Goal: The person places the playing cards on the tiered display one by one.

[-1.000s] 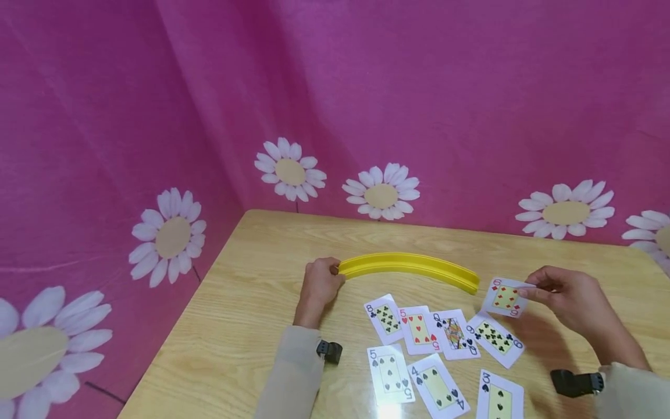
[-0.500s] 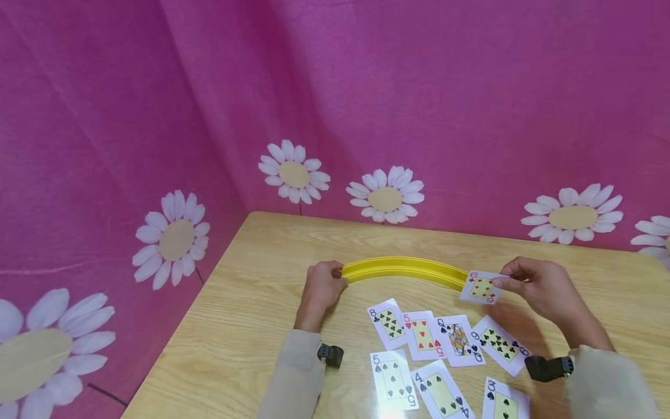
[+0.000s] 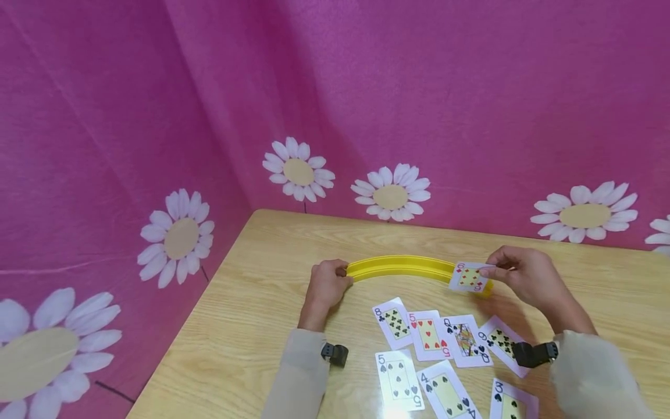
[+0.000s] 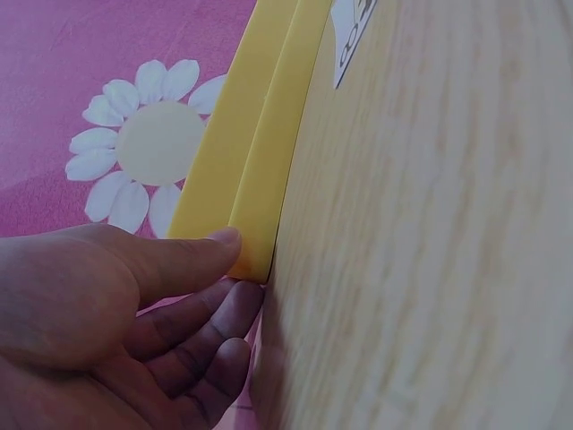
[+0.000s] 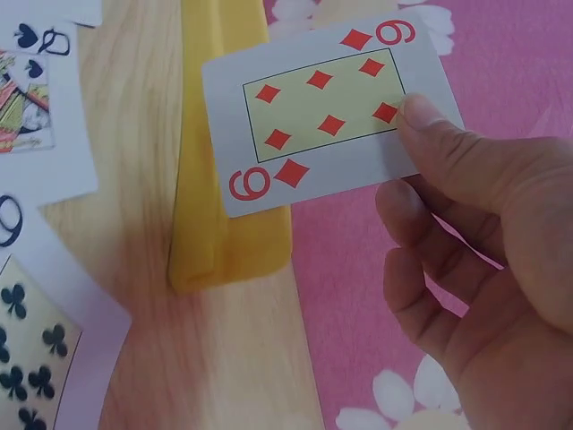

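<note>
A curved yellow card holder (image 3: 400, 265) with a groove along it stands on the wooden table. My left hand (image 3: 325, 286) pinches its left end; in the left wrist view the thumb (image 4: 201, 260) lies on top, with the fingers curled by the end. Between thumb and fingers, my right hand (image 3: 528, 279) holds the six of diamonds (image 3: 467, 277) by its right edge. The card is in front of the holder's right end and partly hides it, face toward me. In the right wrist view the six of diamonds (image 5: 327, 112) overlaps the yellow holder (image 5: 235, 255).
Several face-up cards lie nearer me, among them the eight of clubs (image 3: 394, 322), five of hearts (image 3: 429, 336), queen of spades (image 3: 464, 341) and four of spades (image 3: 447, 390). My right wrist camera partly covers the nine of clubs (image 3: 499, 340). A pink flowered cloth (image 3: 445, 105) hangs behind the table.
My right hand has carried the six of diamonds leftward, from beside the holder's right end to in front of it. The left hand keeps its grip on the holder.
</note>
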The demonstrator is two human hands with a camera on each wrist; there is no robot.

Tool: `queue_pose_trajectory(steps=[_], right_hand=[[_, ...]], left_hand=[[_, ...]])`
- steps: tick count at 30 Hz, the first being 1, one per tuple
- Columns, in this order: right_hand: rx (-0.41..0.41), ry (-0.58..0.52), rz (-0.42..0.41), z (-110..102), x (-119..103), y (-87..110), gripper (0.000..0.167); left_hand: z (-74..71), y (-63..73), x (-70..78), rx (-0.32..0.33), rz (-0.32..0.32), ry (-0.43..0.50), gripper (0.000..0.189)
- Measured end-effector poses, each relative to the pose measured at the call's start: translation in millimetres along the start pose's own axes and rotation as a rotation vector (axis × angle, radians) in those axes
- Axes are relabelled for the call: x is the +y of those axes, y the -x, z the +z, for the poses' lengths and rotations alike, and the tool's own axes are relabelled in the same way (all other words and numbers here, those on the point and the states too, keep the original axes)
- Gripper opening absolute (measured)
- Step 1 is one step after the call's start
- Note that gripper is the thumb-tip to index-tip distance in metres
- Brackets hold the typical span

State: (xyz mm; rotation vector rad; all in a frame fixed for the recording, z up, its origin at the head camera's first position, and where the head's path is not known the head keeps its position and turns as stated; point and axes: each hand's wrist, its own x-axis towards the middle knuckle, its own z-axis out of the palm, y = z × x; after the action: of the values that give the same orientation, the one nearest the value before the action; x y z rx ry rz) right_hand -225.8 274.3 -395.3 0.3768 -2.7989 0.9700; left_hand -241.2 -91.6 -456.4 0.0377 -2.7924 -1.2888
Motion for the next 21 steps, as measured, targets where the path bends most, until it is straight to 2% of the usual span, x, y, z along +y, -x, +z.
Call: queue_pose_trajectory(steps=[14,21], right_hand=[[-0.014,-0.060,0.022,10.8,-14.6,-19.0,0.010],[0.011,-0.086,-0.034,17.1,-19.5,-27.1,0.010]], left_hand=[[1.1,2.4,-1.2,0.005,0.006,0.003,0.034],[1.2,1.1,-1.1,0.006,-0.003,0.006,0.034]])
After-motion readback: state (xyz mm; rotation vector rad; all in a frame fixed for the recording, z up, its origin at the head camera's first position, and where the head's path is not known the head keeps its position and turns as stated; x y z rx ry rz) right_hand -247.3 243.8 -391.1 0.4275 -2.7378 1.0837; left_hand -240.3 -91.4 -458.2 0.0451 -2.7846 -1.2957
